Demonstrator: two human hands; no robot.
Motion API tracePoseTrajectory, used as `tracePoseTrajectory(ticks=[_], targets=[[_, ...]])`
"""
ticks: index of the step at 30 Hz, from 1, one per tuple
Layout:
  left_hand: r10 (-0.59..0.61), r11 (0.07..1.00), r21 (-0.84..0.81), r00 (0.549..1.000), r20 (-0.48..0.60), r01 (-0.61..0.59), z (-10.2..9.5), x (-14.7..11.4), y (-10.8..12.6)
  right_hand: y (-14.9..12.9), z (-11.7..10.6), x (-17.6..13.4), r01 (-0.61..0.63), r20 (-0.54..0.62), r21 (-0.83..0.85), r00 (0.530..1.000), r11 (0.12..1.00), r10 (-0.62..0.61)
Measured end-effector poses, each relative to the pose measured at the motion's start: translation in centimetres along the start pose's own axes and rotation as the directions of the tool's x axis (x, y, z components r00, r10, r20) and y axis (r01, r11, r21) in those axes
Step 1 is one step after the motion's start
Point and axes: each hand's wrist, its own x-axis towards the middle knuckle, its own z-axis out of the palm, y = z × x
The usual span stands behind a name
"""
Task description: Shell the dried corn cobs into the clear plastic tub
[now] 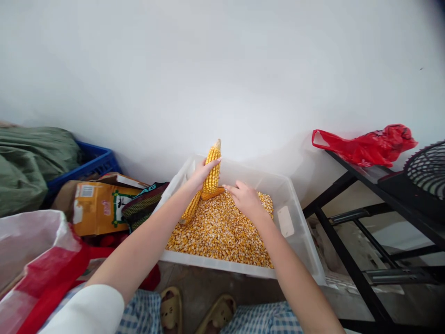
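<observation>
My left hand (200, 173) is closed around a yellow corn cob (212, 172), which stands nearly upright with its pale tip at the top. Kernels still cover the side of it that I see. To the right of its lower end is my right hand (245, 198), fingers curled together; a thin dark line shows at the fingertips, too small to name. Below the hands, a translucent plastic bin (295, 222) holds a thick bed of loose corn kernels (222, 232). Another corn cob (190, 209) leans under my left hand, and an orange cob (212, 194) lies behind the held one.
A black metal rack (340, 241) stands at right, bearing a red plastic bag (375, 144) and a round black mesh thing (429, 169). At left are a blue crate (92, 160), a yellow carton (95, 206) and a red-and-white bag (52, 260). A white wall (222, 83) rises behind.
</observation>
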Motion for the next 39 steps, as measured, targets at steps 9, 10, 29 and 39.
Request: tracePoseTrajectory(ticks=[9, 10, 29, 39], targets=[[0.002, 0.997, 0.071, 1.000, 0.009, -0.003, 0.3, -0.1, -0.3, -1.5, 0.5, -0.1, 0.066, 0.062, -0.094, 0.996, 0.993, -0.060], [-0.003, 0.997, 0.072, 1.000, 0.013, 0.002, 0.3, -0.2, -0.3, -1.5, 0.6, -0.1, 0.063, 0.065, -0.077, 0.996, 0.995, -0.058], [-0.109, 0.990, -0.091, 0.994, -0.019, 0.107, 2.4, -1.3, -0.4, -1.8, 2.1, 0.1, -0.055, -0.164, 0.919, 0.846, 0.390, 0.506], [-0.042, 0.997, -0.070, 0.999, -0.027, 0.040, 3.8, -2.1, -2.1, -1.2, 2.5, 0.3, -0.112, -0.139, 0.928, 0.779, 0.354, 0.612]])
